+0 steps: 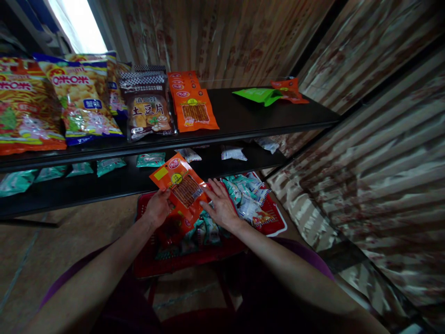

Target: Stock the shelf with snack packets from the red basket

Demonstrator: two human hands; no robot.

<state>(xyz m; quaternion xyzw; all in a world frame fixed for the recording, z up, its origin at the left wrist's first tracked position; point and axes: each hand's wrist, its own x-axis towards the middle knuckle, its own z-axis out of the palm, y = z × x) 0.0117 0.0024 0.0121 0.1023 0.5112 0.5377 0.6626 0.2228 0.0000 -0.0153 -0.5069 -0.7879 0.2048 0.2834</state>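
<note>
Held orange pack (186, 188): up off the red basket (187, 265), in front of the lower shelf (114, 185); tilted, printed face up, window w/ brown sticks showing. Not on either shelf yet.
L hand (159, 208): closed on pack's L edge, thumb on front; this one has the hold.
R hand (220, 206): fingers spread wide, tips at pack's R edge; touching, no tight grip seen.
Progress: approx. partway, my read; pkts on both shelves, plenty more in basket.
Upper shelf (236, 116), done-looking: L to R, crisp bags (83, 99), brown packs (149, 109), shelf orange packs (194, 111); grouped by kind, side by side, some overlapping.
Upper shelf, R end: green pack (257, 96) lies w/ its R tip at the far orange pack (291, 90); less orderly than L groups, so poss. unsorted. Bare stretch betw. them & the shelf orange packs.
Lower shelf: teal pkts (150, 160) along L & middle, white pkts (233, 153) further R; spaced apart, none stacked that I can see.
Basket, left to handle: loose teal pkts (211, 230) + white ones (249, 208), jumbled, some under the hands.
Unclear: basket count, & whether more orange packs lie in there; pkts hide each other, area below hands v. dark.
</note>
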